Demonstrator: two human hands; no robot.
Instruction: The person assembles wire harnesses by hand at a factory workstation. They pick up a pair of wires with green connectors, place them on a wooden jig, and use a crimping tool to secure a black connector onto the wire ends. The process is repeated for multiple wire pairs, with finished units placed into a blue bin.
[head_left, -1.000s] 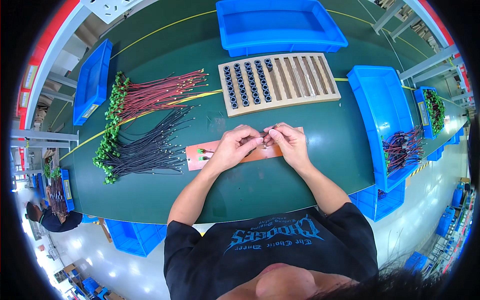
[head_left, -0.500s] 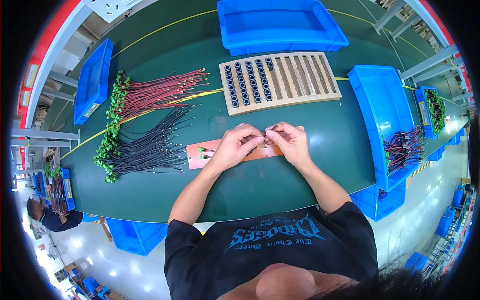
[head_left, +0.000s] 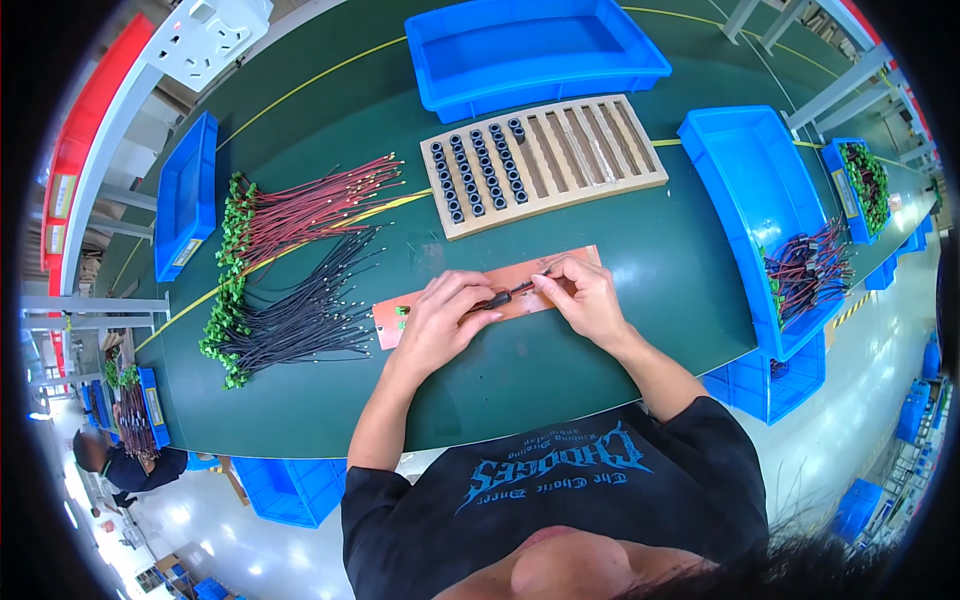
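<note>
Looking part-way: rack's four left columns are holding black sleeves, the fifth only one; red cables and black cables are lying left, seemingly left to do. Black tubular piece is sitting over the orange board, its axis running left-right, thin end pointing right, slightly far. Left hand, curled, is pinching its left end; right hand, finger-and-thumb closed, its thin end.

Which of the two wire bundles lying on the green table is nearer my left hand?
The bundle of thin black, green-ended wires: its tips reach toward your left hand, while the dark red, green-ended bundle lies farther away.
</note>
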